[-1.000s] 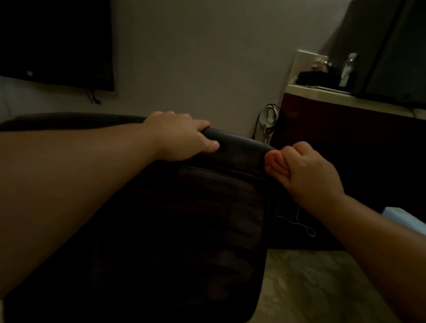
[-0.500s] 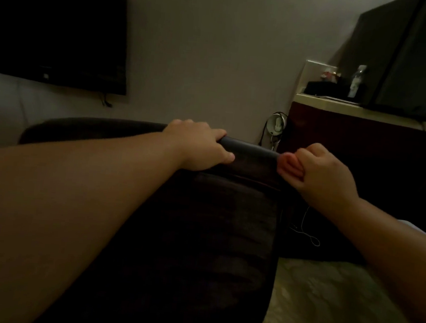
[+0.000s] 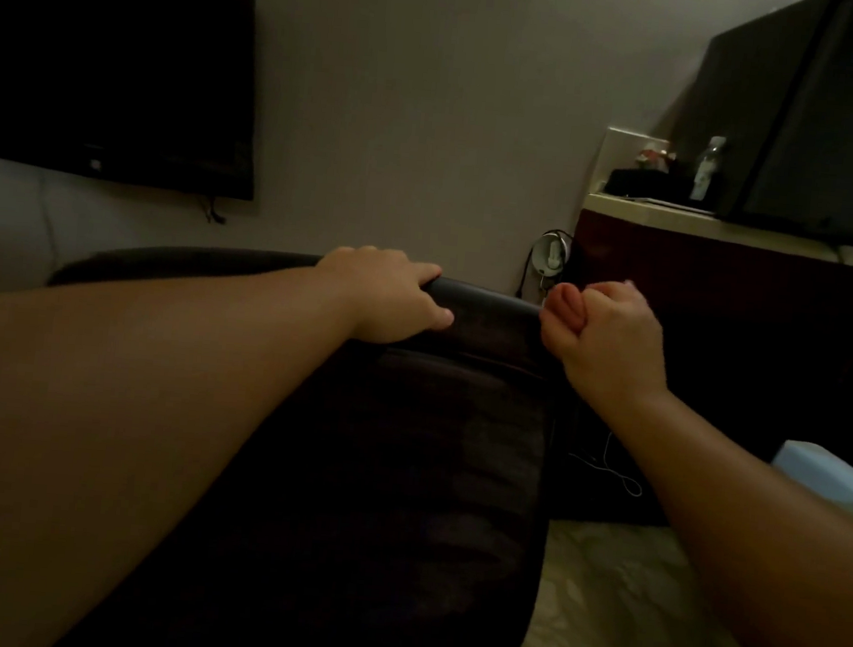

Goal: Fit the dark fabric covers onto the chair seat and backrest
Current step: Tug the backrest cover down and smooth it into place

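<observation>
Backrest cover (image 3: 401, 476) sits on the near face of the chair back, its long axis running left-right along the top rail (image 3: 488, 297). Left grip (image 3: 385, 296) is curled over the rail mid-span. Right grip (image 3: 609, 329) is fisted tight at the right top corner and looks to be pinching the cover edge, though it's dim. I'd pull next at that corner, where the right grip is nearer

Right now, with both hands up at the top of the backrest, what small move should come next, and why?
Probably tug the cover down at its right corner with the right hand while the left hand steadies the backrest. The right hand is clenched at that corner, seemingly pinching fabric; the left hand grips the top edge. Dim light hides how well the cover sits.
</observation>
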Tool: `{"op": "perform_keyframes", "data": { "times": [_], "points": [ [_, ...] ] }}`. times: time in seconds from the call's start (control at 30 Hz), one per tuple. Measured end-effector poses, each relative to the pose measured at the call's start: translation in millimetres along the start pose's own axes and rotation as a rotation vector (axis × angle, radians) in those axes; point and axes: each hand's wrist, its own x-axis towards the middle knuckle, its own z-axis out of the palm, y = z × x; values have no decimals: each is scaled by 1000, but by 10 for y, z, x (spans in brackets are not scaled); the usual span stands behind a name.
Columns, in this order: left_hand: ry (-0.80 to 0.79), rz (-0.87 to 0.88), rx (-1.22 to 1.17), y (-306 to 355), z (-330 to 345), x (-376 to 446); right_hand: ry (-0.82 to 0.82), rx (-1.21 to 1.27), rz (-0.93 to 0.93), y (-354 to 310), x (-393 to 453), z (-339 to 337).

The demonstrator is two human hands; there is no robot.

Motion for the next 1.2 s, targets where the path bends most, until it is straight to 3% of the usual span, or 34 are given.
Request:
{"op": "perform_keyframes", "data": {
  "times": [0.13, 0.23, 0.3, 0.43, 0.57, 0.63, 0.7, 0.73, 0.8, 0.87, 1.03, 1.2],
  "points": [
    [-10, 7, -10, 1, -46, -48, 101, 130, -49, -83, 127, -114],
    [-6, 15, 2, 46, -41, -54, 133, 158, 61, -304, 115, -81],
    [-14, 11, 11, 29, -50, -61, 41, 41, 166, -390, 33, 14],
    [-36, 17, -4, 0, -71, -83, -220, 192, 413, -372, -50, -97],
    [-21, 26, 15, 41, -40, -51, -522, -143, 425, -369, 45, -467],
    [-22, 24, 26, 36, -30, -34, -564, -279, 403, -433, 84, -580],
    [-27, 21, 22, 26, -37, -29, -594, -275, 402, -469, 136, -659],
    [-28, 17, 18, 22, -45, -34, -603, -148, 454, -464, 156, -640],
    [-25, 11, 12, 13, -54, -49, -547, 163, 544, -472, 156, -545],
    [-15, 10, 11, -7, -53, -63, -446, 317, 570, -452, 160, -411],
    [-21, 25, -6, -32, -69, -94, -285, 183, 326, -358, 68, -361],
    [-26, 14, -43, -4, -84, -96, -246, 408, 360, -344, 65, -325]
  ]
}}
